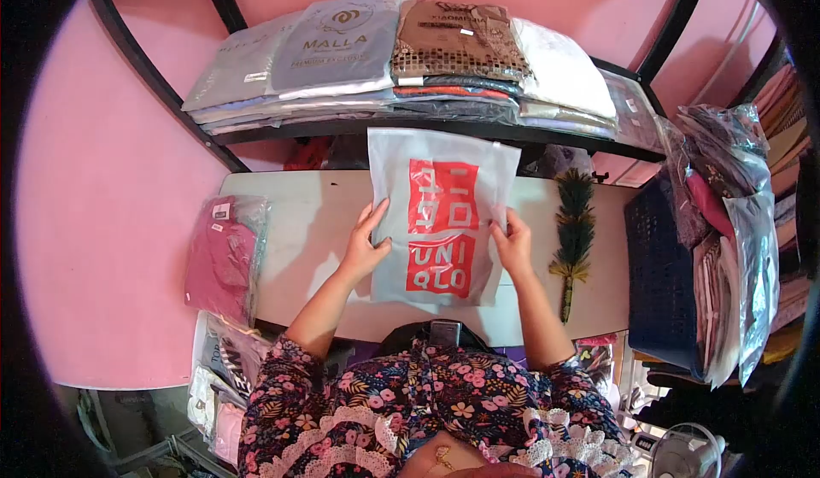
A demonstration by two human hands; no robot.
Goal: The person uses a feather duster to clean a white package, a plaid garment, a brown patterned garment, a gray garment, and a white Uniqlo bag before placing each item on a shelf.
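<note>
Uniqlo bag (pixel 440 222), entry one: where is it?
— Over the middle of the white table (pixel 299 222), held up with its front facing the camera. Grey plastic, red logo blocks with white lettering, top edge reaching up to the shelf.

Hands on it?
— Both. Left hand (pixel 363 243) holds the left edge, fingers fairly straight along the plastic, thumb on the front. Right hand (pixel 512 243) grips the right edge at about the same height, fingers curled. Floral sleeves below them.

Entry two, the shelf (pixel 282 128)?
— Dark frame behind the table. It carries stacks of packed garments: a grey MALLA pack (pixel 342 42) on top at the left, a brown pack (pixel 457 38) beside it, and white packs further right.

On the table itself?
— A green feathery brush (pixel 574 222), lying lengthwise just right of the bag. A pink garment in clear wrap (pixel 224 256) overhangs the left edge.

Right side?
— A dark blue basket (pixel 658 273) beside the table, with more wrapped garments heaped against it.
</note>
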